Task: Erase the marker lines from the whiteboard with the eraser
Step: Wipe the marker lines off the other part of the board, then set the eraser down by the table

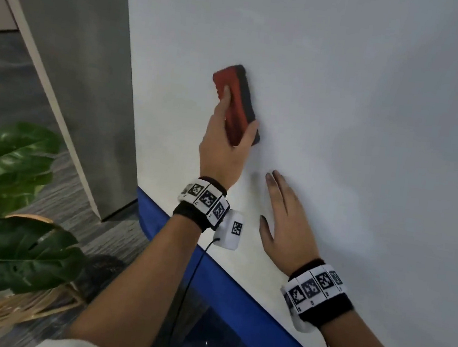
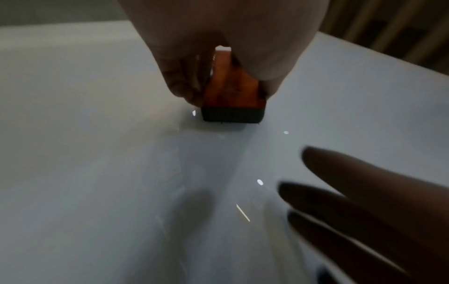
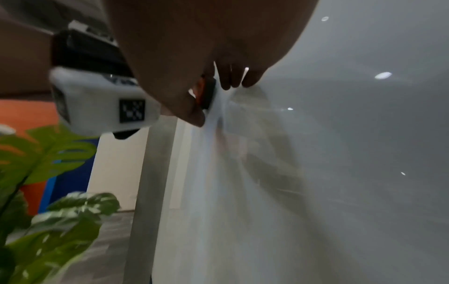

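The whiteboard (image 1: 344,101) fills most of the head view, and I see no marker lines on it. A red eraser (image 1: 237,103) with a black felt side lies against the board near its left edge. My left hand (image 1: 224,144) grips it, thumb on one long side and fingers on the other. The left wrist view shows the eraser (image 2: 233,96) end-on, felt down on the board (image 2: 97,173). My right hand (image 1: 285,217) rests flat on the board just below and right of the eraser, fingers straight; these fingers (image 2: 364,192) appear dark and blurred.
A blue frame edge (image 1: 211,271) runs along the board's bottom. A grey pillar (image 1: 85,71) stands left of the board. A leafy plant (image 1: 13,205) in a woven basket (image 1: 6,313) sits at the lower left. Cables hang from both wrist cameras.
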Tool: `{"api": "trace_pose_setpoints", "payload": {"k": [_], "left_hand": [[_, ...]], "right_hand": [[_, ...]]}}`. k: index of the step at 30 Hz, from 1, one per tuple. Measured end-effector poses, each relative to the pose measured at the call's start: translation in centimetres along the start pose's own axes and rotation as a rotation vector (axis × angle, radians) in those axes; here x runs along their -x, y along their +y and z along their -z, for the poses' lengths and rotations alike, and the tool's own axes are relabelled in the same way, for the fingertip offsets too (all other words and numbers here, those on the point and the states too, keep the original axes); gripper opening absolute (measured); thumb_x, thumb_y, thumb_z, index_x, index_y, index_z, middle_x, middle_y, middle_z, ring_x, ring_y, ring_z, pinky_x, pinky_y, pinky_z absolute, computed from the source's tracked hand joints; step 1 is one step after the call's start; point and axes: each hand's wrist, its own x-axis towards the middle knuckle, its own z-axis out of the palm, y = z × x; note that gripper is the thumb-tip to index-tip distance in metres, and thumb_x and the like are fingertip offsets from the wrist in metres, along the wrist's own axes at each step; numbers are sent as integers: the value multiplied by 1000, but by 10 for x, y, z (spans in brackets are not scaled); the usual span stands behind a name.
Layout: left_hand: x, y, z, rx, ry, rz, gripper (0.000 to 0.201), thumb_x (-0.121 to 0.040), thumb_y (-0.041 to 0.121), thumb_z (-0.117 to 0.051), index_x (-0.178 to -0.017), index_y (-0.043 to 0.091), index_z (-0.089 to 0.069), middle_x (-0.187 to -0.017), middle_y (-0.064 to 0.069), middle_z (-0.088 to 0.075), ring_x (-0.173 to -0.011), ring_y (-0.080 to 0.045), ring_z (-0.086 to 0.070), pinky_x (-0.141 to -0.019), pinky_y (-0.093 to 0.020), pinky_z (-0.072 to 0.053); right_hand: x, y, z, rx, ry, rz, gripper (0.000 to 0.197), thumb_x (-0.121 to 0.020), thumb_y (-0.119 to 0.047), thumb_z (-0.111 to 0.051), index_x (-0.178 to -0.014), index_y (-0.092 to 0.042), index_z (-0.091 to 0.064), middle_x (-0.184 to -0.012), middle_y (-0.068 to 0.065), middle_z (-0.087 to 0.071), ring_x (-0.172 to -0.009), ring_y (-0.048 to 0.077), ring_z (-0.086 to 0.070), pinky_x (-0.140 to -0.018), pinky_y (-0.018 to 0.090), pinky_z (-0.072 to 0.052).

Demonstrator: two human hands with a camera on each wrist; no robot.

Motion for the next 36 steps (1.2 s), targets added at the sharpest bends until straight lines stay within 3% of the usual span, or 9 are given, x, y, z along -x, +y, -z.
{"api": "trace_pose_setpoints", "payload": {"k": [6,10,13,19,26,29,31,33,36], "left_hand": [[19,89,21,146,-54,-229,79,-87,33,-77,-153,26,-34,-110,5,-62,-89,-17,-70,-78,-32,-61],[81,126,-9,70,-198,-368,63,-81,35,-81,-134,14,-56,-107,-3,-53,-90,-17,-64,-72,-30,-61],[132,145,-43,-15,-176,-454,70,-79,32,-85,-140,14,-55,-108,-3,-49,-91,-6,-59,-72,-21,-57],[235,169,-113,-82,-257,-563,74,-76,22,-88,-142,19,-55,-107,-1,-47,-92,0,-53,-78,-11,-48],[373,194,-200,48,-821,-559,81,-80,12,-83,-151,18,-44,-111,9,-63,-99,-6,-60,-83,-16,-50],[421,202,-232,73,-1048,-560,82,-81,19,-84,-151,25,-42,-123,15,-64,-115,-12,-59,-91,-18,-48],[447,204,-251,37,-1129,-589,72,-84,23,-81,-147,29,-48,-122,18,-64,-116,-10,-58,-93,-15,-44],[466,197,-265,-13,-1156,-649,53,-87,31,-78,-137,29,-59,-112,18,-66,-109,-5,-60,-95,-15,-43],[481,159,-276,-149,-1245,-591,20,-88,51,-69,-100,34,-71,-89,17,-68,-87,-1,-65,-93,-26,-44]], "right_hand": [[10,-8,76,-555,230,-196,57,-99,-13,-61,-150,-30,-42,-137,-8,-53,-122,8,-58,-104,33,-51],[30,-22,158,-795,432,-212,38,-104,-29,-47,-141,-24,-54,-134,-5,-62,-124,14,-62,-102,38,-54],[67,-26,210,-937,473,-194,42,-104,-34,-38,-144,-25,-50,-134,-3,-63,-127,15,-60,-105,35,-50],[163,6,267,-1004,472,-297,45,-102,-31,-52,-146,-23,-44,-125,-2,-66,-112,9,-68,-94,25,-55],[305,82,305,-912,695,-604,48,-103,-25,-57,-146,-32,-39,-123,-3,-65,-111,17,-68,-97,38,-58],[366,113,326,-950,713,-723,46,-104,-36,-52,-146,-39,-33,-131,-3,-62,-104,10,-70,-92,28,-56],[404,135,340,-939,674,-849,45,-99,-52,-52,-140,-40,-41,-115,-9,-63,-87,6,-68,-75,20,-51],[440,157,353,-938,681,-942,40,-93,-58,-56,-124,-34,-56,-97,-6,-60,-75,12,-58,-64,25,-43],[496,192,370,-933,766,-1100,22,-104,-38,-52,-111,-21,-63,-87,13,-65,-60,22,-59,-56,32,-48]]}}
